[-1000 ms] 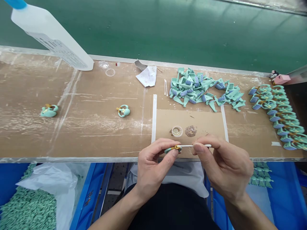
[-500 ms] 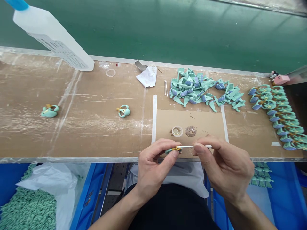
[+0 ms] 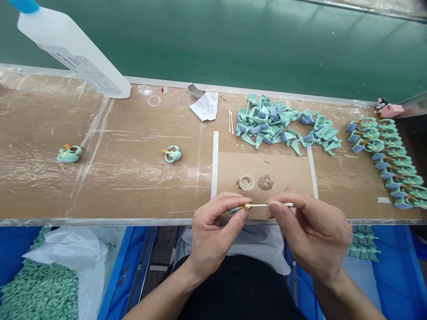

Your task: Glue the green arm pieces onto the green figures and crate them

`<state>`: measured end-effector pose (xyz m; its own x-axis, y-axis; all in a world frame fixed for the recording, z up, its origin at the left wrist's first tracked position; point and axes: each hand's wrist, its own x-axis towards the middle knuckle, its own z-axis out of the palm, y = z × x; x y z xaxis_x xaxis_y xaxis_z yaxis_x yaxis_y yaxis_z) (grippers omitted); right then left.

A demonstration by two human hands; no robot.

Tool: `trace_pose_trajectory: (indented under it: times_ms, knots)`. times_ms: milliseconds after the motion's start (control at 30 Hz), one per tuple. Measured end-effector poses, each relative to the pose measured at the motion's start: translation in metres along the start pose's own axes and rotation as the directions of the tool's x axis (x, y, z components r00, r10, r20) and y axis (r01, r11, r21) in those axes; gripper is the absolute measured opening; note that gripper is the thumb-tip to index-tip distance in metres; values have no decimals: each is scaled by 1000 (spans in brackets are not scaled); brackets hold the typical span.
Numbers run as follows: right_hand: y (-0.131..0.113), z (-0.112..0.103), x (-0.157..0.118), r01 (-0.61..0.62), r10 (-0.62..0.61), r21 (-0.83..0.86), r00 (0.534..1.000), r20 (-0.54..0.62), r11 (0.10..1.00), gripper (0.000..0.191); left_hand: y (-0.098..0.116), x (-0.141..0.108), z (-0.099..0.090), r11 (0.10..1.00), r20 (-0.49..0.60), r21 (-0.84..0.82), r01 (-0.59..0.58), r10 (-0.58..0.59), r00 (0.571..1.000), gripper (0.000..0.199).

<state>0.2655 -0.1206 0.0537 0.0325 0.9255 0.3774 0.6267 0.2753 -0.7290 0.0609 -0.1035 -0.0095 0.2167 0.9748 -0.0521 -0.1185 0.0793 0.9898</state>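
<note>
You're pinching mint plastic part (image 3: 237,210) in left hand (image 3: 213,232), over lower edge of cardboard sheet (image 3: 231,173), yellow fitting (image 3: 247,206) exposed; right hand (image 3: 308,233) is pinching cotton swab (image 3: 278,205), tip at fitting, 2 hands close for steadiness.

**Green backdrop stretching right across the far side of the bench!**
A green panel (image 3: 213,44) is running behind the scuffed brown workbench (image 3: 100,191), blue bins (image 3: 124,271) are standing below its metal edge (image 3: 100,222), and a dark floor (image 3: 160,251) is showing between them.
</note>
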Motion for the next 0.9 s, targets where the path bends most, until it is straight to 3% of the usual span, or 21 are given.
trace_pose_trajectory:
  times_ms: [400,900]
  knots:
    - [2,-6,-1,72,-70,-66,997,32,995,18,0,3,-1,992,-29,94,-89,92,995,27]
    - [6,-5,-8,-38,37,-25,999,-29,999,16,1,3,-1,988,-18,101,-119,121,992,26]
